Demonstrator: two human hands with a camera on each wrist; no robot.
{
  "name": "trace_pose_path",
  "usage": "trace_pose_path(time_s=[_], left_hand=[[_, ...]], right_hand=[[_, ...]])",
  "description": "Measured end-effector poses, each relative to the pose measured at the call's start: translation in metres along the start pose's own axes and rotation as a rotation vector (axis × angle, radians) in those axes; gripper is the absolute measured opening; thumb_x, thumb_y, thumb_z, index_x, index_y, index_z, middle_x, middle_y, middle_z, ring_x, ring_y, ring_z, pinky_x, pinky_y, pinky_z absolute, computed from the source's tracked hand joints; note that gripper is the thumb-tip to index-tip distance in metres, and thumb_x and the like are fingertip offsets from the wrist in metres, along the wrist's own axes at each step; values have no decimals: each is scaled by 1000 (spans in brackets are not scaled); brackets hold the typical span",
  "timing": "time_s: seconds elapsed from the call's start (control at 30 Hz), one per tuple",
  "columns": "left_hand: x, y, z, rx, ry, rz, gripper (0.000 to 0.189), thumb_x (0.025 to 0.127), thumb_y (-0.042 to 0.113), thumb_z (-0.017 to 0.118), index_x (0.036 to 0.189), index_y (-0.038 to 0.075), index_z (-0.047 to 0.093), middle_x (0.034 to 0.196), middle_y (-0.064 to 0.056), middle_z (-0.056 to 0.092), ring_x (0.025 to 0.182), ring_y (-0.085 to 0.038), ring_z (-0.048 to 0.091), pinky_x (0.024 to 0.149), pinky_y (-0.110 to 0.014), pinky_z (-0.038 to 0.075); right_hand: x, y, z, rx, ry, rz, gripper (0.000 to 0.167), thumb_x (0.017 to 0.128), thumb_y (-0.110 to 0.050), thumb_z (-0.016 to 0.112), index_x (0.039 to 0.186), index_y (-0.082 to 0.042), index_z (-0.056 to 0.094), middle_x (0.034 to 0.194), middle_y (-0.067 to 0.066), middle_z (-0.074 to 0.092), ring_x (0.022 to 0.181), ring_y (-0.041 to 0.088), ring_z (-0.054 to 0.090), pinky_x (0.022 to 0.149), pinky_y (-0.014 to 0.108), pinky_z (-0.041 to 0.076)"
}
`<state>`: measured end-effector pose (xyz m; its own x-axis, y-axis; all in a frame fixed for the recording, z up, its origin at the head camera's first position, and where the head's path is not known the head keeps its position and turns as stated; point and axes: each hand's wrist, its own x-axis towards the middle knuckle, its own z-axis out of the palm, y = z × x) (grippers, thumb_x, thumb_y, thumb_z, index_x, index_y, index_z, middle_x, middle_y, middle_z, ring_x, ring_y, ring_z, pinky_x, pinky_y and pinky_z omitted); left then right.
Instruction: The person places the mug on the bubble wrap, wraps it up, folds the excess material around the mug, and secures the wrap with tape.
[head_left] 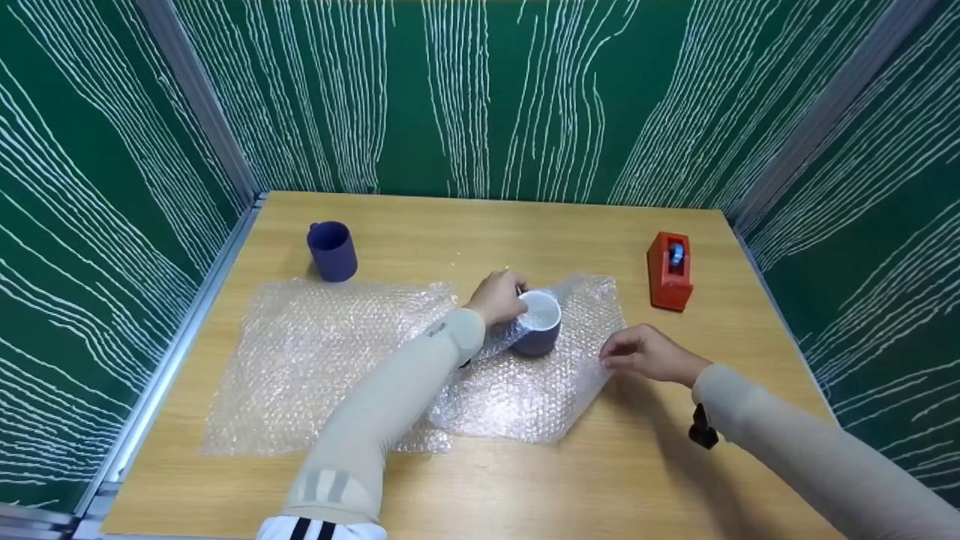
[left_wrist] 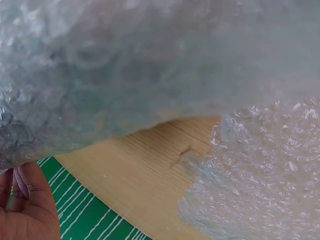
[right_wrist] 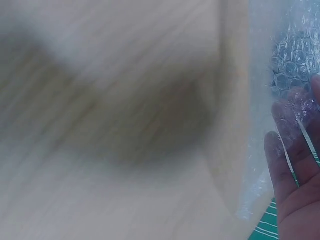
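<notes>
Wrapping looks only begun: the grey cup [head_left: 537, 343] stands upright on the bubble wrap sheet [head_left: 517, 409], partly skirted by it, its white mouth showing. From that cup, the left hand [head_left: 496, 298] is at 10 o'clock, fingers curled on raised wrap beside the rim; the right hand [head_left: 651, 355], between 3 and 4 o'clock, pinches the sheet's edge. Closing the wrap appears left to do. A second sheet [head_left: 300, 360] lies flat at 9 o'clock, with the purple cup [head_left: 335, 261] bare beyond, towards 10; the red tape dispenser [head_left: 667, 279] sits untouched at 2. The wood-grained bench [head_left: 495, 495] meets green walls [head_left: 409, 90] streaked white, with metal posts [head_left: 199, 97] at 11 and 1 o'clock.
</notes>
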<state>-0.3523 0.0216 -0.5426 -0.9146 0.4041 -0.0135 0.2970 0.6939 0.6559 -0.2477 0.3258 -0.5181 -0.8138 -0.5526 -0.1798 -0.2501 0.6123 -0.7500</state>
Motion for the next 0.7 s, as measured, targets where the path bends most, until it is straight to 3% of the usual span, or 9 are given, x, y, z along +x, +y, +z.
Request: trace_pose_path(time_s=[0.1, 0.13, 0.4, 0.7], left_hand=[[-1, 1, 1, 6, 12, -3, 12, 85, 7, 76, 96, 10, 78, 91, -4, 75, 86, -22, 65, 83, -37, 57], [-10, 13, -8, 7, 3, -15, 13, 86, 4, 75, 98, 7, 78, 93, -6, 75, 88, -23, 65, 85, -38, 58], [-10, 12, -5, 37, 26, 13, 9, 87, 5, 75, 95, 6, 77, 85, -2, 69, 81, -19, 58, 75, -35, 51], [-11, 12, -8, -11, 0, 12, 7, 87, 4, 75, 88, 8, 70, 83, 0, 64, 81, -19, 56, 76, -34, 49]], right_hand=[[4, -5, -3, 9, 27, 9, 8, 101, -10, 78, 106, -8, 82, 108, 12, 81, 93, 12, 68, 88, 18, 58], [5, -7, -3, 12, 33, 10, 8, 101, -11, 78, 107, -8, 82, 109, 12, 81, 93, 14, 68, 88, 18, 58], [14, -19, -8, 39, 123, -62, 5, 99, -3, 77, 103, -2, 80, 103, 15, 79, 90, 7, 64, 85, 17, 57], [22, -32, -9, 79, 173, -20, 8, 100, -6, 77, 106, -4, 82, 108, 12, 79, 95, 13, 67, 86, 19, 59]])
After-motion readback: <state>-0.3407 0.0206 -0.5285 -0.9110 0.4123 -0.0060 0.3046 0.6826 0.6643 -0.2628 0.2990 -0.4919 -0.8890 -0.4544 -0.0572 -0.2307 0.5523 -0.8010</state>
